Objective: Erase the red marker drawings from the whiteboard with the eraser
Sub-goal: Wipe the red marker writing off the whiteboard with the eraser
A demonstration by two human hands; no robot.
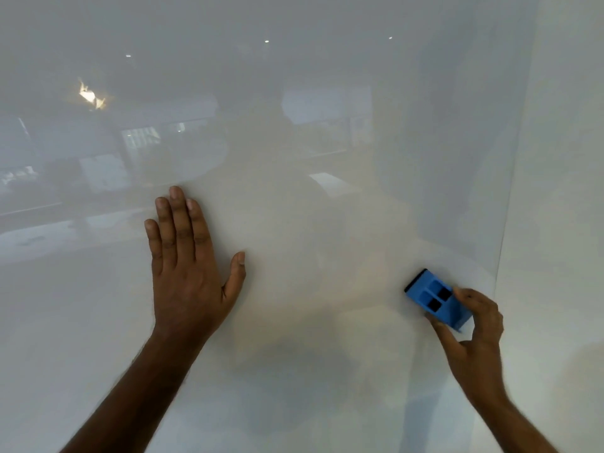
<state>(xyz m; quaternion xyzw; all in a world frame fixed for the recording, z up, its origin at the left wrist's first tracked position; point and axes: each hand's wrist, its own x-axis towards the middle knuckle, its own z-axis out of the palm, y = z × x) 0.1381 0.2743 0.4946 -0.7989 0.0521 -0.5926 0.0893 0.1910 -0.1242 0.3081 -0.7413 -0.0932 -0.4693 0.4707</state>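
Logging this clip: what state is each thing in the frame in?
whiteboard: no red marks visible, glossy with reflections.
eraser: blue, held against the board near its right edge.
left hand: open, flat on the board.
right hand: gripping the eraser.

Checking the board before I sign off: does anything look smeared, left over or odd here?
Nothing stands out. The whiteboard shows no red marks, only room reflections and a faint pinkish haze near the middle. The left hand rests flat on it; the right hand grips the blue eraser near the right edge.
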